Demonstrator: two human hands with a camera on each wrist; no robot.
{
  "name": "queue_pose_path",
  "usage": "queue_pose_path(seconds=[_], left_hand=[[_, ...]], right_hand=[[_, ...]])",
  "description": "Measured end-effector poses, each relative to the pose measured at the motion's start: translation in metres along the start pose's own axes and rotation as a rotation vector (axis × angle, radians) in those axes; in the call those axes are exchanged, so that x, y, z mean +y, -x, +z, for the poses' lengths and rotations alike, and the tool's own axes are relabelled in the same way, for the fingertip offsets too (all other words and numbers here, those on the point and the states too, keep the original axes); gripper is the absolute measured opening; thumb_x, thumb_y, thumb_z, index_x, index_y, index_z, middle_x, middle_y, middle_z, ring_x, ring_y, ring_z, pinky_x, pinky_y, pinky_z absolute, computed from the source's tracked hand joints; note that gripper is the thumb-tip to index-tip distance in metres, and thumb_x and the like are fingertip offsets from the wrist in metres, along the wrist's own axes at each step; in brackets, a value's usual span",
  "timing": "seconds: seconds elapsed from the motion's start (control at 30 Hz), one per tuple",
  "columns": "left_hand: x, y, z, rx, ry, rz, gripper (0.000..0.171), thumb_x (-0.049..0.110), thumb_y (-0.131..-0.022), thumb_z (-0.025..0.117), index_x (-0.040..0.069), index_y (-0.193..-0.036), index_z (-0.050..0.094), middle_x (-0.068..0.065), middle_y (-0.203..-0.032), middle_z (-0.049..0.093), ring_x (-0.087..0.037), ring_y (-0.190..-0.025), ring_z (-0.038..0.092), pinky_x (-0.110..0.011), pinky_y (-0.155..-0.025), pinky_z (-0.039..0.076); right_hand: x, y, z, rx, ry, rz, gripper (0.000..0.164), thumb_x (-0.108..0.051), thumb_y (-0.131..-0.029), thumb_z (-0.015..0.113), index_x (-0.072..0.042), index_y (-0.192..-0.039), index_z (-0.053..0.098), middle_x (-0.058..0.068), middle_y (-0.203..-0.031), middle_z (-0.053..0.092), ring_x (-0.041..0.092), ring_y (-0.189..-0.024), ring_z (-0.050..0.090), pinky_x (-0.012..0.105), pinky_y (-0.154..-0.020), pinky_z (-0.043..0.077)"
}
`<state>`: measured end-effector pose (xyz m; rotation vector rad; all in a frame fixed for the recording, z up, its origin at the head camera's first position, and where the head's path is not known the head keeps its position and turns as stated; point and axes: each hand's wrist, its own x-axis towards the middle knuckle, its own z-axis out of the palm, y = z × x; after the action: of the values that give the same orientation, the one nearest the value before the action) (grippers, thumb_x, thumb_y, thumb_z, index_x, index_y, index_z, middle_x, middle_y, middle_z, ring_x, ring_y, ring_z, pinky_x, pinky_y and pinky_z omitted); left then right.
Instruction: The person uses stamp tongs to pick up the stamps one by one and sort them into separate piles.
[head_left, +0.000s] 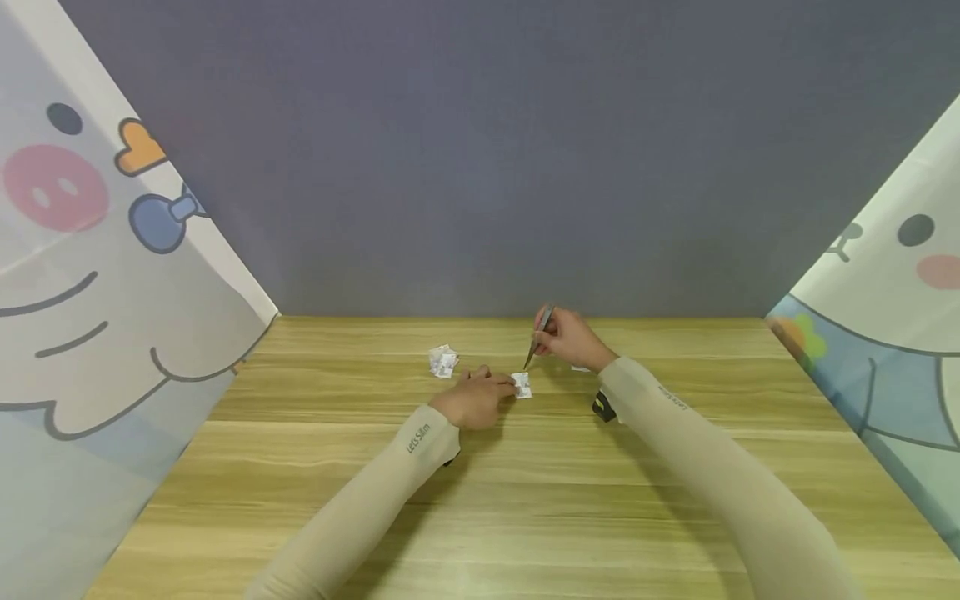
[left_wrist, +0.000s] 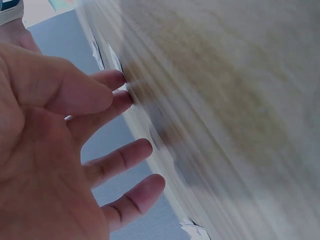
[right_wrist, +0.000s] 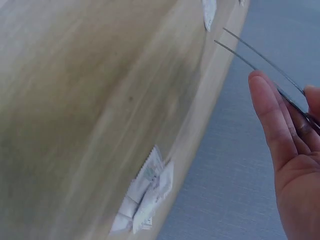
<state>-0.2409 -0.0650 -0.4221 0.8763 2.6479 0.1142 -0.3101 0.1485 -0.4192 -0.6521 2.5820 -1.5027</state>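
Observation:
My left hand reaches low over the table, its fingertips at the edge of a small white printed packet. In the left wrist view the fingers are spread and mostly straight, two of them meeting the packet. Slim metal tweezers are pinched in my right hand, points down just above that packet. Their two tips stand apart with nothing between them in the right wrist view.
A small pile of similar packets lies to the left. More packets with serrated edges lie by my right forearm, mostly hidden in the head view. A grey wall rises behind the wood-grain table.

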Motion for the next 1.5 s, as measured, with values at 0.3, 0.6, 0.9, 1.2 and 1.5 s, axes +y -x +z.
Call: queue_pose_path(seconds=[0.3, 0.6, 0.9, 1.2, 1.5], left_hand=[[0.001, 0.000, 0.001, 0.000, 0.007, -0.008, 0.064, -0.002, -0.085, 0.047, 0.024, -0.144, 0.043, 0.010, -0.150, 0.031, -0.012, -0.109, 0.034, -0.054, -0.107, 0.022], [-0.001, 0.001, 0.002, -0.005, 0.038, -0.005, 0.062, 0.000, -0.087, 0.049, 0.020, -0.145, 0.041, 0.004, -0.150, 0.030, -0.020, -0.130, 0.030, -0.055, -0.109, 0.020], [-0.004, 0.006, 0.004, -0.008, 0.073, -0.033, 0.064, -0.002, -0.086, 0.047, 0.018, -0.147, 0.038, 0.002, -0.152, 0.027, -0.027, -0.140, 0.018, -0.045, -0.112, 0.018], [0.000, 0.010, 0.001, -0.021, 0.080, -0.046, 0.064, -0.002, -0.086, 0.049, 0.016, -0.147, 0.038, 0.001, -0.152, 0.027, -0.029, -0.140, 0.018, -0.044, -0.113, 0.017], [-0.001, 0.009, 0.002, -0.019, 0.062, -0.047, 0.065, 0.000, -0.086, 0.050, 0.017, -0.147, 0.037, 0.001, -0.153, 0.027, -0.027, -0.140, 0.019, -0.043, -0.112, 0.019]], right_hand=[[0.005, 0.000, 0.002, -0.030, -0.017, -0.007, 0.008, -0.002, -0.094, 0.056, 0.004, -0.097, 0.052, 0.017, -0.080, 0.066, 0.040, -0.073, 0.066, 0.046, -0.065, 0.056], [0.003, 0.003, 0.004, -0.021, -0.053, -0.041, 0.007, 0.000, -0.093, 0.056, 0.004, -0.096, 0.052, 0.017, -0.078, 0.065, 0.042, -0.071, 0.065, 0.049, -0.063, 0.056], [-0.038, 0.025, -0.029, 0.117, 0.002, -0.229, 0.004, 0.002, -0.093, 0.056, 0.001, -0.095, 0.053, 0.016, -0.085, 0.066, 0.024, -0.074, 0.067, 0.030, -0.065, 0.057], [-0.104, 0.066, -0.053, 0.224, 0.127, -0.458, 0.006, 0.012, -0.089, 0.056, 0.009, -0.093, 0.052, 0.022, -0.084, 0.066, 0.033, -0.069, 0.067, 0.025, -0.062, 0.056], [-0.102, 0.073, -0.058, 0.252, 0.154, -0.441, 0.006, 0.013, -0.088, 0.057, 0.009, -0.091, 0.053, 0.023, -0.082, 0.065, 0.033, -0.067, 0.067, 0.024, -0.059, 0.055]])
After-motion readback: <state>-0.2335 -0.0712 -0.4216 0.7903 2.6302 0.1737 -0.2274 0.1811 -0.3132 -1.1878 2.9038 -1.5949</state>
